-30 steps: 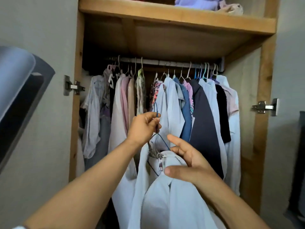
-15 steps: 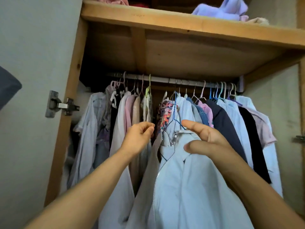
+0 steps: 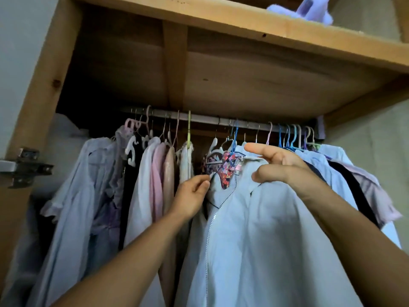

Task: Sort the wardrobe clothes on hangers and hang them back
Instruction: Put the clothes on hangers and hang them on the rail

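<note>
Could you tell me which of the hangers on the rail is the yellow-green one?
It is the yellow-green plastic hanger left of centre on the metal rail, carrying a cream garment. Its neighbours to the left are pink or white; those to the right are white, blue or teal.

Bare hands: two, left (image 3: 193, 197), right (image 3: 280, 168)
Steel hanging rail (image 3: 199, 118): one
Wooden shelf board (image 3: 287, 29): one
Metal door hinge (image 3: 24, 167): one

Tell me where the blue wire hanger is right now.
In the head view, the blue wire hanger hooks the rail at centre, above the zip jacket, just left of the right hand.
</note>
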Action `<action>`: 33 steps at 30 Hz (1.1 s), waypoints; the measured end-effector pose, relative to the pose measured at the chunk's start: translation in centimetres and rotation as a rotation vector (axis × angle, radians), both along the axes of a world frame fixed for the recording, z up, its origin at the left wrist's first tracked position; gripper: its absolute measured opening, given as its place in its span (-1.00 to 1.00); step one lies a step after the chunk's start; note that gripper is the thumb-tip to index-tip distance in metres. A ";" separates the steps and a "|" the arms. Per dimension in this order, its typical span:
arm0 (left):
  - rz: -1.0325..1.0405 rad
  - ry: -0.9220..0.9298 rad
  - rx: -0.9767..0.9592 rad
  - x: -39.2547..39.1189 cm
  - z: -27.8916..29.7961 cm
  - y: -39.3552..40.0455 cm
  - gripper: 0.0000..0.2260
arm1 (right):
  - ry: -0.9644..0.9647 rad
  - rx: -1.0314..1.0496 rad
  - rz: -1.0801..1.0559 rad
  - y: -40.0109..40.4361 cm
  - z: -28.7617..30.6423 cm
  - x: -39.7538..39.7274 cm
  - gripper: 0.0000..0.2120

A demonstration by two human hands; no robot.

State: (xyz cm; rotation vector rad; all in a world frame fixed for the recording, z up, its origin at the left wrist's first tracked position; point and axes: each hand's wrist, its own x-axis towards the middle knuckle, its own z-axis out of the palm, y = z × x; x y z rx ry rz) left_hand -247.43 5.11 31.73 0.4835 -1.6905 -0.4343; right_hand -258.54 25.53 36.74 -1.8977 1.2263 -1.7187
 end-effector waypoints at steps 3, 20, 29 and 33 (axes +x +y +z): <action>-0.016 -0.074 0.035 -1.2 0.0 -1.8 -0.65 | -0.037 -0.024 -0.008 -2.6 0.9 -0.7 -0.44; -0.084 -0.009 -0.104 -0.4 6.4 -3.8 -0.34 | 0.061 -0.111 0.043 -13.6 7.7 -1.5 -0.40; -0.055 -0.049 -0.159 0.4 8.2 -4.0 -0.78 | 0.125 -0.118 0.014 -17.5 10.3 -0.6 -0.31; -0.057 -0.077 -0.162 0.7 8.0 -4.4 -0.79 | 0.148 -0.101 0.006 -18.5 9.8 -1.2 -0.31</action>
